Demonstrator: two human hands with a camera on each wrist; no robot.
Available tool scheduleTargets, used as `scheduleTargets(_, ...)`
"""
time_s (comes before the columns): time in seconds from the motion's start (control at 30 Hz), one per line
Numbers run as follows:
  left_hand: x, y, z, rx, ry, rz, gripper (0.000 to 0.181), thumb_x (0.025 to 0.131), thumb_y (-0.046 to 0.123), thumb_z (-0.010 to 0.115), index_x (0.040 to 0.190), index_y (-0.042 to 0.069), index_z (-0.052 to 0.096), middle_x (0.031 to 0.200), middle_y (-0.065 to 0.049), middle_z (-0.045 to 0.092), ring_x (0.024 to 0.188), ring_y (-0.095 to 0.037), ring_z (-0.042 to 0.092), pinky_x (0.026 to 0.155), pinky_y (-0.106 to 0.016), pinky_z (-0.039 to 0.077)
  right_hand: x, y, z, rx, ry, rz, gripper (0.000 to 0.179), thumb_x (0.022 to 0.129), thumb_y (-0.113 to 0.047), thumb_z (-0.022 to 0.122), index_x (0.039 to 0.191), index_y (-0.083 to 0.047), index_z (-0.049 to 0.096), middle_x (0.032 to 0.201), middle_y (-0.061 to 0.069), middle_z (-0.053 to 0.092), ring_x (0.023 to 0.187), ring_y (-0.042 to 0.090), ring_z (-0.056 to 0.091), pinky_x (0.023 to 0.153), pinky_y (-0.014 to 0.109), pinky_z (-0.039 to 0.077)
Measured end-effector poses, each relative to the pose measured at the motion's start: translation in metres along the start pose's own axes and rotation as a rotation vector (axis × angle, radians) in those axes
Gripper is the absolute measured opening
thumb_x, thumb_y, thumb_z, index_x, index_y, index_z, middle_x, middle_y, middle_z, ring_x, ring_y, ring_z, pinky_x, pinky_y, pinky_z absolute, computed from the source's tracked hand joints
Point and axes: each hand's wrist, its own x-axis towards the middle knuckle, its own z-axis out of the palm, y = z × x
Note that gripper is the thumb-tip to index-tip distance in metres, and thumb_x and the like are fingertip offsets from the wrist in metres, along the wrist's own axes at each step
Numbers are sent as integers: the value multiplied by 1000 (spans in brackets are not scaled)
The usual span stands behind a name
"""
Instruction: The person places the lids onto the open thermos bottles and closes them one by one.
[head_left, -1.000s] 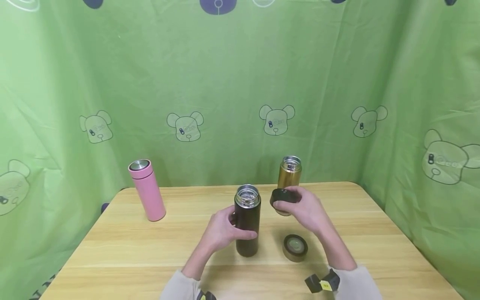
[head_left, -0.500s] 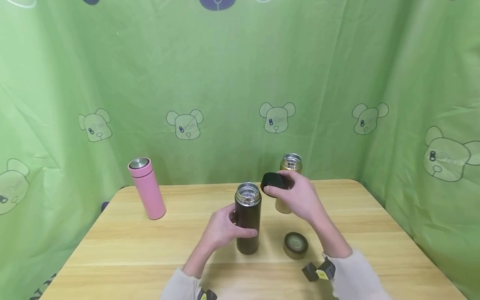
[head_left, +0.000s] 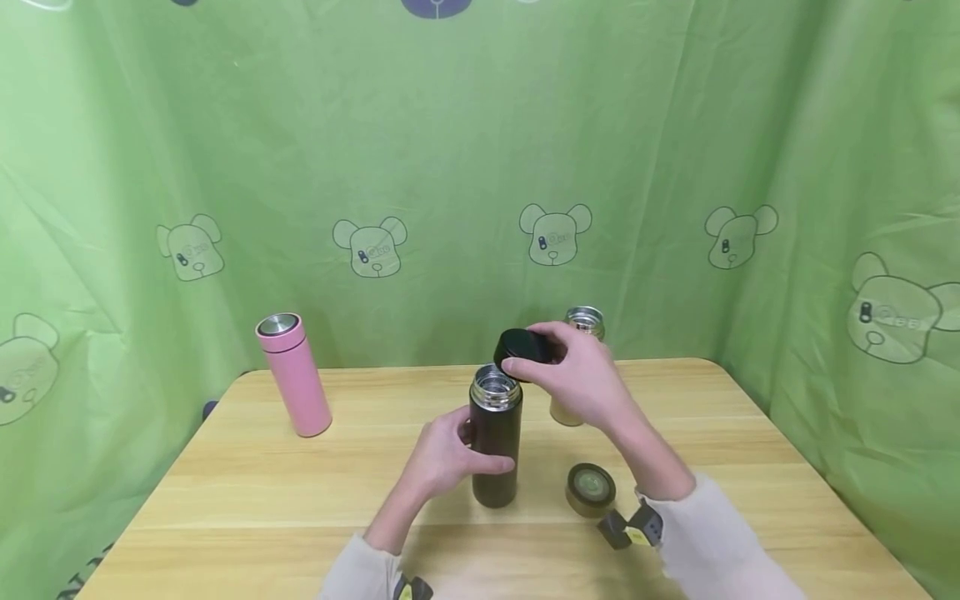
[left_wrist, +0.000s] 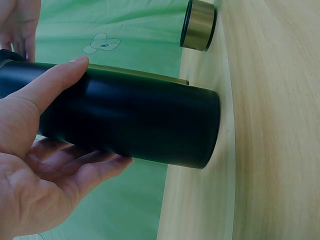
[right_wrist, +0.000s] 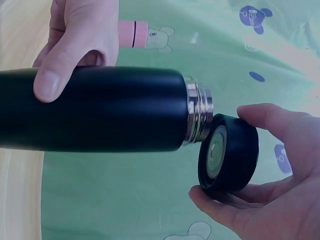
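A black thermos bottle (head_left: 496, 437) stands upright on the table, its threaded steel mouth (right_wrist: 200, 112) uncovered. My left hand (head_left: 447, 458) grips its body, the thumb across the near side. In my right hand (head_left: 585, 375) is a black lid (head_left: 521, 348), pinched between thumb and fingers. The lid is tilted at the mouth's right edge, overlapping it only partly; the right wrist view shows its hollow underside facing the threads. Behind my right hand a gold thermos (head_left: 567, 412) stands without a lid, partly hidden.
A gold lid (head_left: 591, 490) lies on the table right of the black thermos, near my right wrist. At the far left a closed pink thermos (head_left: 298, 379) stands upright. Green curtain (head_left: 450, 150) hangs behind the wooden table (head_left: 247, 500).
My right hand has carried the black lid left and upward, from in front of the gold thermos to the black bottle's mouth. My left hand keeps its hold in the same place.
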Motion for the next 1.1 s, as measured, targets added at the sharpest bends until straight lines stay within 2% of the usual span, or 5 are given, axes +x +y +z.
scheduleTargets(0.13,0,0,-1,-2,1,5,63,66,42,94,120,23,68,108,5,76,101,-14,71,94,-42,57,0,-6,3,2,-30,-8,72,81,-50,81,138,-12,58,119,12,71,104,25,70,86,38,58)
scheduleTargets(0.33,0,0,-1,6,3,8,62,66,43,94,119,24,68,107,6,76,100,-13,71,93,-40,57,-1,-9,6,36,-70,-13,70,80,-46,83,136,-12,59,119,14,71,101,25,70,74,31,59)
scheduleTargets(0.57,0,1,0,26,3,8,63,66,43,93,120,24,68,108,5,76,101,-13,71,93,-40,57,-2,-13,11,6,-97,-45,68,79,-46,83,134,-13,61,116,11,72,101,24,71,82,36,60)
scheduleTargets(0.73,1,1,-1,41,5,7,63,66,45,93,120,25,68,108,5,76,101,-13,71,92,-41,57,-1,-14,14,-36,-112,-75,66,78,-45,84,132,-13,62,112,8,72,96,21,69,80,35,59)
scheduleTargets(1.1,1,-2,0,50,6,12,62,66,46,92,120,26,68,106,7,76,99,-11,71,91,-39,57,0,-14,18,-68,-126,-81,67,76,-44,84,133,-14,63,112,5,72,94,20,67,78,33,56)
